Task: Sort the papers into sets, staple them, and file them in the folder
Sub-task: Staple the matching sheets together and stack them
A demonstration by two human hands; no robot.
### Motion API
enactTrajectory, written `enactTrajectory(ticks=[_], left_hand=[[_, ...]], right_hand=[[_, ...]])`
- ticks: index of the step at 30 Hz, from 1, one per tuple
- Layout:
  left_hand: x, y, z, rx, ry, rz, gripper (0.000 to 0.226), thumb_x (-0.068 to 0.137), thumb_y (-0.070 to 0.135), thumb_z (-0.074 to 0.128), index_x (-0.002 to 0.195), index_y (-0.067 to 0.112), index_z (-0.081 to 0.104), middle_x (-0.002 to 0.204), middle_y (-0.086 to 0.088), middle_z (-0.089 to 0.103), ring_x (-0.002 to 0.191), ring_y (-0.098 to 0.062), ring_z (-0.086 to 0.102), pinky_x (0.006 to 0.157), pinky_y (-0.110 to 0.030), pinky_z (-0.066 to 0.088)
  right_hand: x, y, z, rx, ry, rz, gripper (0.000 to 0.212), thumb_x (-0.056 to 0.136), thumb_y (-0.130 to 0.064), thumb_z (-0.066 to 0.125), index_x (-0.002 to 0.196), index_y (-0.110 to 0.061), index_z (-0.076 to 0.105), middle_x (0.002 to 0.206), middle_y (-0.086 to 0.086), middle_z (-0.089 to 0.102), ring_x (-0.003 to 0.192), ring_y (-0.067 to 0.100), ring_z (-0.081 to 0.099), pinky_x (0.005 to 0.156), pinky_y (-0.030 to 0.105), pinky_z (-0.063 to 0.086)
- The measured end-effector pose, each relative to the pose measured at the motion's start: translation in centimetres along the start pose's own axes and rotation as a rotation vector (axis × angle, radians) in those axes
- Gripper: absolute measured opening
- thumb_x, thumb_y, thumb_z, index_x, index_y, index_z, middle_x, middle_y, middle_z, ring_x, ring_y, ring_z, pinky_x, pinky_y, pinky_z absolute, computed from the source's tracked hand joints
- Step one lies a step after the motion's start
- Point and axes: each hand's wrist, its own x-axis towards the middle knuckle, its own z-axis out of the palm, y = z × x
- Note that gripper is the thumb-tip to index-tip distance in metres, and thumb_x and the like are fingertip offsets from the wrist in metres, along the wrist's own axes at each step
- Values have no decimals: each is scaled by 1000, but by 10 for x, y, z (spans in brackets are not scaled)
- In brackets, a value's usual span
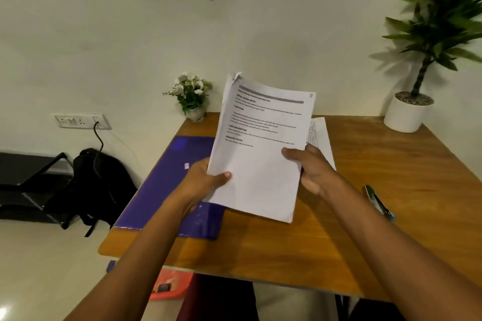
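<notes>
Both hands, left hand (206, 180) and right hand (310, 167), grip a white printed paper sheaf (260, 148) above the brown wooden table (391, 216); the flat purple plastic folder (167, 185) lies leftward; a pale plastered wall (130, 47) rises behind.

Folder (169, 180) left on table (391, 216) (stapler (378, 202) right)
</notes>
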Motion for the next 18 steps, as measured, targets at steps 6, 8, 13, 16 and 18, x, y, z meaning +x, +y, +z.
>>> enactTrajectory(ticks=[6,8,13,16,18], left_hand=[[-18,12,50,-48,-164,99,39,92,13,73,129,18,65,120,0,75,108,-21,73,88,-38,61],[-21,23,67,-115,-119,133,32,94,15,70,126,15,68,118,0,76,106,-21,74,83,-33,62],[-27,47,103,-194,10,253,21,97,23,65,116,17,72,111,1,78,102,-20,75,79,-30,62],[-31,52,119,-188,60,326,18,98,19,64,115,18,72,107,7,79,99,-14,75,75,-24,60],[-32,53,127,-181,79,354,28,97,23,66,122,12,69,108,6,78,99,-15,75,74,-24,60]], right_hand=[[-57,-22,-48,-64,87,-175,50,81,4,73,129,-6,61,122,12,72,110,33,70,91,48,59],[-72,-30,-57,-124,146,-205,53,76,-1,79,126,-7,61,118,11,74,106,34,72,90,51,59],[-95,-39,-71,-390,281,-305,29,78,-7,84,98,-11,63,98,17,75,92,42,71,78,56,60],[-104,-47,-75,-441,223,-323,28,82,-13,82,103,-20,65,96,-1,77,89,23,75,71,40,64],[-108,-51,-77,-461,178,-318,28,86,-21,79,109,-29,65,98,-13,77,91,10,74,71,29,62]])
